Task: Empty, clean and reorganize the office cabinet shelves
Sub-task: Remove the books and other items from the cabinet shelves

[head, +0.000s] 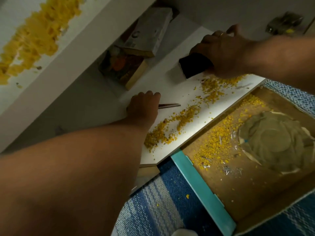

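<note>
With the right hand (223,53) gripping a black brush (194,66) on the cabinet shelf (172,150) and the curled left hand (143,106) beside thin dark sticks (169,105), a hard sweep risks flinging yellow crumbs (172,123) past the cardboard box (213,181) onto the striped mat (160,201).

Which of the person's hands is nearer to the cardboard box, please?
Right. The right hand holds a black block on the shelf just above the box; the left hand is farther left along the shelf.

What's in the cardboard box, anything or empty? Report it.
Not empty. The box holds scattered yellow crumbs and crumpled clear plastic; much of its brown floor is bare.
</note>
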`<state>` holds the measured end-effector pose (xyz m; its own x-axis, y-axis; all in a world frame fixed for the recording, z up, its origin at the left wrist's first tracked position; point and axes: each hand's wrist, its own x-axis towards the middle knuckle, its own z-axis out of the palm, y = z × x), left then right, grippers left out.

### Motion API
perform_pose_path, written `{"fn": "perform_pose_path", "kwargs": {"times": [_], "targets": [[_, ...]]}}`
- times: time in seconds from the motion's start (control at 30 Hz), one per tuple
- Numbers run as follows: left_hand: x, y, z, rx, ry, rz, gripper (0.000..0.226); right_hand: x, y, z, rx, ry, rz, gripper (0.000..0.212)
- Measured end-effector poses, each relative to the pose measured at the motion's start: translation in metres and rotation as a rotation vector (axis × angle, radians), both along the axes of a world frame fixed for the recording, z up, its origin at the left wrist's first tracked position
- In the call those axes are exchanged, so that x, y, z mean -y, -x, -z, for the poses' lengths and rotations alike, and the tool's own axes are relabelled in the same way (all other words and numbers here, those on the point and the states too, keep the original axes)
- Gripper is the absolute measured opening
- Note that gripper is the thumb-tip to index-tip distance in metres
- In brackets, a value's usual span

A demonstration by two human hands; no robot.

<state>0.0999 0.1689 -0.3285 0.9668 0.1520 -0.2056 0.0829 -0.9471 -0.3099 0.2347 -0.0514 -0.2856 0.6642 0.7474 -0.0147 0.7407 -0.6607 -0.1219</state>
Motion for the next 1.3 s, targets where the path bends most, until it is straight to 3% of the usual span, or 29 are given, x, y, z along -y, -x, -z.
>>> {"fn": "perform_pose_path", "kwargs": {"times": [0.1,0.2,0.3,0.37,0.43,0.53,0.63,0.77,0.83,0.9,0.93,1.03,1.1,1.17,1.3], "targets": [[0.009,-0.004,-0.011,0.112,0.049,-0.011,0.026,0.012,0.015,-0.007,-0.060,-0.140,0.160,0.063],[0.030,-0.022,-0.026,0.438,0.292,-0.151,0.025,0.021,0.037,-0.014,-0.422,-0.587,0.418,0.067],[0.075,-0.052,-0.052,0.650,0.739,-0.338,0.019,0.027,0.054,-0.015,-0.822,-0.966,0.630,0.031],[0.111,-0.067,-0.063,0.595,1.123,-0.495,0.018,0.030,0.058,-0.007,-1.051,-1.149,0.703,0.021],[0.134,-0.069,-0.063,0.465,1.449,-0.589,0.015,0.035,0.057,0.000,-1.209,-1.259,0.716,0.035],[0.143,-0.059,-0.059,0.250,1.678,-0.641,0.010,0.051,0.058,0.009,-1.361,-1.303,0.682,0.065],[0.142,-0.049,-0.051,0.109,1.787,-0.663,0.019,0.060,0.064,0.015,-1.380,-1.246,0.614,0.065],[0.144,-0.056,-0.052,0.074,1.661,-0.618,0.021,0.059,0.072,0.014,-1.345,-1.257,0.628,0.025],[0.116,-0.074,-0.051,0.322,1.472,-0.659,0.017,0.061,0.075,0.009,-1.321,-1.261,0.736,0.012],[0.075,-0.091,-0.037,0.555,1.045,-0.694,0.029,0.065,0.079,0.008,-1.353,-1.239,0.790,0.013],[0.057,-0.091,-0.030,0.544,0.858,-0.714,0.040,0.067,0.082,0.007,-1.375,-1.229,0.781,0.012],[0.015,-0.079,-0.006,0.381,0.661,-0.710,0.070,0.074,0.092,0.006,-1.398,-1.179,0.726,0.012],[-0.014,-0.070,0.005,0.272,0.370,-0.694,0.084,0.081,0.098,0.010,-1.383,-1.135,0.701,0.016],[-0.034,-0.068,0.007,0.200,0.173,-0.675,0.082,0.084,0.102,0.013,-1.379,-1.100,0.695,0.022],[-0.027,-0.071,0.007,0.200,0.168,-0.695,0.063,0.086,0.107,0.013,-1.370,-1.039,0.718,0.028]]}}
